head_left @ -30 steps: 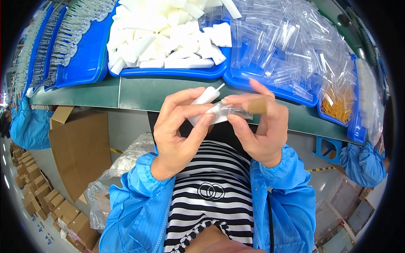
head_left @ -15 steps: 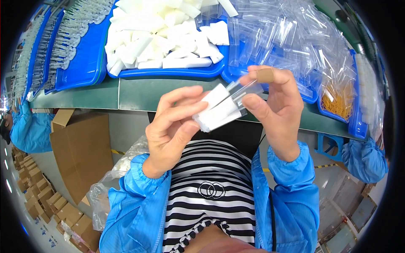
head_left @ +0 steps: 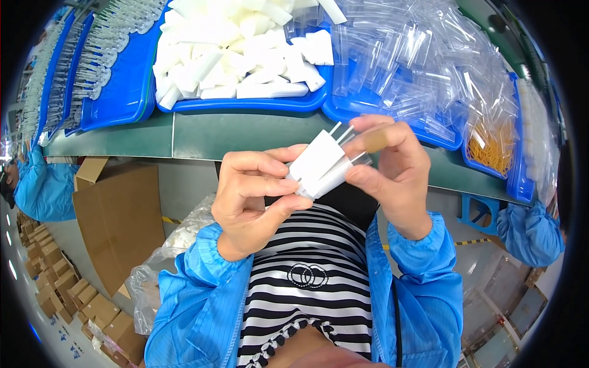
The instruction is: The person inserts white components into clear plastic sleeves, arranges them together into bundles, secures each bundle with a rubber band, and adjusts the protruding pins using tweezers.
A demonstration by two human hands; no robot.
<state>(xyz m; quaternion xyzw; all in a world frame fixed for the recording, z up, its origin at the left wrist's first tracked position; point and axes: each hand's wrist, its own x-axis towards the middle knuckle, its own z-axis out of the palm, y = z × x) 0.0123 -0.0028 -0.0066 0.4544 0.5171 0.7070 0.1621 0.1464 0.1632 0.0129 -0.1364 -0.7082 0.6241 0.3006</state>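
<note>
In front of my chest, my left hand (head_left: 253, 195) pinches a small bundle by its lower left end, fingers and thumb closed on it. The bundle shows two white blocks (head_left: 316, 161) side by side, with thin clear prongs or edges sticking out at the upper right. My right hand (head_left: 402, 165) is curled at that end, thumb and fingers about a clear plastic piece (head_left: 361, 159). Its exact form is partly hidden by the fingers. A tan bandage (head_left: 375, 141) wraps one right finger. Just beyond lies a blue tray (head_left: 245, 105) heaped with white foam-like blocks (head_left: 236, 55).
Another blue tray (head_left: 451, 142) holds clear plastic sleeves (head_left: 399, 67). Yellow rubber bands (head_left: 489, 147) lie at the right. Trays of thin clear-and-white parts (head_left: 104, 52) stand at the left. A cardboard box (head_left: 119, 214) is below the green table edge (head_left: 208, 138). Co-workers' blue sleeves show both sides.
Both hands have come slightly lower and closer together. The bundle has turned more upright, and my right fingers have moved down toward its end.
</note>
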